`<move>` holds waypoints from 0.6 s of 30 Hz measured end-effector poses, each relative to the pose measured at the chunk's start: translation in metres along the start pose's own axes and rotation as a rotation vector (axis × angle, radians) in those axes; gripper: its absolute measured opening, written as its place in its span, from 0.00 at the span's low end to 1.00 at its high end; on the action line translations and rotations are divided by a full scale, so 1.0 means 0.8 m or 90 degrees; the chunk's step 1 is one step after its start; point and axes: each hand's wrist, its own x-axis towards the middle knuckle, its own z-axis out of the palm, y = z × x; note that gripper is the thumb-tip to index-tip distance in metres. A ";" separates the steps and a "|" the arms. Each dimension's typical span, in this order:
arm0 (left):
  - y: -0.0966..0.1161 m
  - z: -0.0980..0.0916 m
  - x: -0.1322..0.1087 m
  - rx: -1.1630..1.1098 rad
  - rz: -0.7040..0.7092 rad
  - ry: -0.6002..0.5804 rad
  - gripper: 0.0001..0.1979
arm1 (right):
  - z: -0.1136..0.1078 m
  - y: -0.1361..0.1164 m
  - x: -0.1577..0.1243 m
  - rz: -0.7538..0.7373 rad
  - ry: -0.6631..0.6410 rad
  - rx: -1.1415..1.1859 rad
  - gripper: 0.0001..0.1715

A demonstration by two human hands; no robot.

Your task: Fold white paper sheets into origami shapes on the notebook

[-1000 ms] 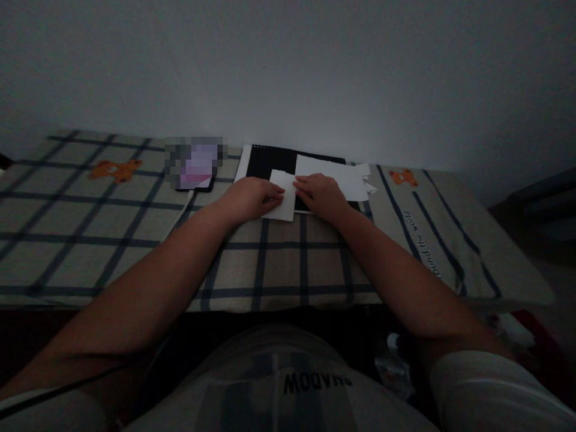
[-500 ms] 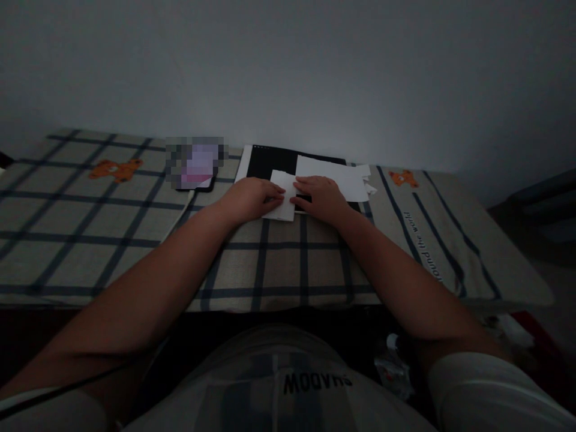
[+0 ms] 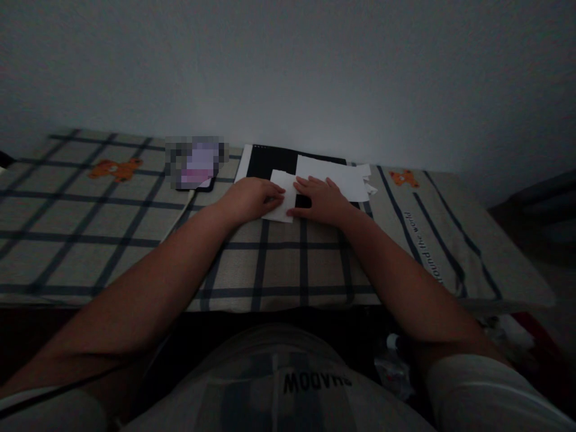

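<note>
A small piece of white paper [image 3: 283,181], apparently folded, lies on a black-and-white notebook-like board, partly over its near edge. From the left, my left hand [image 3: 249,197] holds the paper with curled fingers and thumb near each other. My right hand [image 3: 324,200] is at the paper's right edge, thumb at the lower corner and fingers spread near the upper one. Behind its fingers, a larger white sheet [image 3: 335,174] rests on the black part of the board [image 3: 274,158]. The underside of the small paper is hidden.
A phone [image 3: 200,162], blurred out, lies to the left with a white cable [image 3: 177,217] running toward me. Torn paper scraps [image 3: 369,189] sit at the larger sheet's right end. A checked cloth [image 3: 279,264] covers the table, and a wall [image 3: 288,72] rises directly behind it.
My right thumb has slid down along the paper's right edge to its lower corner, and the right fingers have spread wider. My left hand has stayed in place.
</note>
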 end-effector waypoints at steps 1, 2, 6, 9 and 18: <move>-0.001 0.001 0.000 -0.003 0.001 0.003 0.21 | 0.000 -0.001 -0.001 0.000 -0.011 -0.003 0.55; -0.002 0.001 0.000 -0.007 0.001 0.005 0.21 | 0.000 -0.001 -0.002 -0.002 -0.013 -0.007 0.57; -0.005 0.002 -0.001 -0.016 0.006 0.009 0.21 | 0.006 0.001 -0.004 -0.028 0.051 -0.022 0.51; -0.007 0.003 0.000 -0.014 0.011 0.009 0.20 | 0.008 0.006 -0.003 -0.087 0.103 -0.018 0.38; -0.005 0.002 -0.001 -0.012 0.014 0.008 0.21 | 0.014 0.017 0.003 -0.094 0.127 -0.007 0.28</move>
